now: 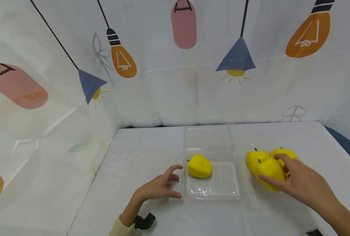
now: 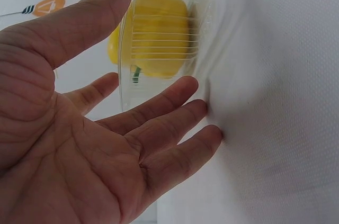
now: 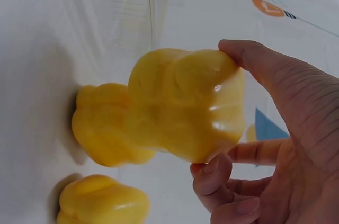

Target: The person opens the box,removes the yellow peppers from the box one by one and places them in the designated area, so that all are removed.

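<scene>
Work status: 1 of 4 yellow peppers is inside the clear box (image 1: pixel 226 180), 3 are outside. The box pepper (image 1: pixel 199 166) lies on its side in the far left part, w/ its stem toward left; the right part has no pepper. The lid (image 1: pixel 208 139) lies open at the far side, so it is not yet closed. I judge this as approx. an early stage.

R hand (image 1: pixel 306 182), at right of the box, pinches the near pepper (image 1: pixel 270 171) btwn thumb and fingers; if this pepper is lifted from the table (image 1: pixel 142 150), I can't tell for sure. The far-left pepper (image 1: pixel 253 158) and the far-right pepper (image 1: pixel 286 152) stand just behind it, w/o being held. L hand (image 1: pixel 163 186) is at the left edge of the box, thumb and fingers spread, gripping nothing; whether any fingertip touches the box, I can't tell.
</scene>
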Demonstrator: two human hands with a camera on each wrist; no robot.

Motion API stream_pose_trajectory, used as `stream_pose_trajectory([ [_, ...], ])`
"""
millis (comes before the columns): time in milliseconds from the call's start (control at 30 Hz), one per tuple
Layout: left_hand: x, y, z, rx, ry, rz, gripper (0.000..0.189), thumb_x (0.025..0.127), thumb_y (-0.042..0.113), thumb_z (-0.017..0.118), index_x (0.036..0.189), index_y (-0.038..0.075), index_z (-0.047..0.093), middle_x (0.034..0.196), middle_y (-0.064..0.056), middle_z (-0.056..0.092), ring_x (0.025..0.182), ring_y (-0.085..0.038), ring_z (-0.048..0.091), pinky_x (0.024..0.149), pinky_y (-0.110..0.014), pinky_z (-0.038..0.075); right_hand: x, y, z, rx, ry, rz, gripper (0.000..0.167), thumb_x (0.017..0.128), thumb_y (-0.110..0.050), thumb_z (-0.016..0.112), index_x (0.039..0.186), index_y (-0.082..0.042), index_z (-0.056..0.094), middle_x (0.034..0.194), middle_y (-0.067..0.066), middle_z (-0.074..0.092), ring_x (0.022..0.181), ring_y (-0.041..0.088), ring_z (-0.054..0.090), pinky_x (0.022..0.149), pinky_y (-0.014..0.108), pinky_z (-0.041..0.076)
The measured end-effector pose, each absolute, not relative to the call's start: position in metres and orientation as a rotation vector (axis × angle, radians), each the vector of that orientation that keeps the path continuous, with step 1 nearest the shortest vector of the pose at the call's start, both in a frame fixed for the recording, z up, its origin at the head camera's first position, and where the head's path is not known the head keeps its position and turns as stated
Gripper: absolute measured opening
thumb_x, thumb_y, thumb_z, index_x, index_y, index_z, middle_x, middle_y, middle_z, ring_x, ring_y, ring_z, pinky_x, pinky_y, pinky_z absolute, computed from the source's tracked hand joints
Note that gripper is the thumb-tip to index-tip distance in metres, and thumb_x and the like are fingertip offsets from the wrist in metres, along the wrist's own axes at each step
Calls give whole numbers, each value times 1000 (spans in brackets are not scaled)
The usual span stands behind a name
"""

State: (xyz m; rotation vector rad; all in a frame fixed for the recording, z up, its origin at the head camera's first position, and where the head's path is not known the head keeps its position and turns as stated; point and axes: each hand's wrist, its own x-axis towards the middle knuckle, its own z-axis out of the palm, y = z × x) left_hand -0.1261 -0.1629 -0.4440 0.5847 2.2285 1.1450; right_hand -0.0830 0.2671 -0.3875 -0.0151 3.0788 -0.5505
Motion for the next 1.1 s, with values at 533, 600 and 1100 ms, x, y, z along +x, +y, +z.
stream_pose_trajectory([
  [533,-125,-163,-442,562,2220,1156,88,78,30,77,145,32,19,128,-9,53,122,-23,48,104,-48,37,-81,271,-392,74,2948,-461,102,68,-81,54,124,4,43,81,7,55,61,20,46,47,30,34],
  [600,-125,-163,-442,558,2219,1157,89,78,30,78,145,32,19,128,-9,53,122,-23,48,104,-48,37,-81,271,-392,79,2915,-458,104,69,-81,54,125,5,42,81,7,55,62,20,46,48,30,35],
  [1100,-125,-163,-443,573,2227,1155,89,78,31,77,145,31,19,128,-8,54,122,-23,49,104,-48,37,-79,270,-398,86,2741,-405,105,71,-79,54,127,9,41,87,15,59,68,24,50,54,39,45],
])
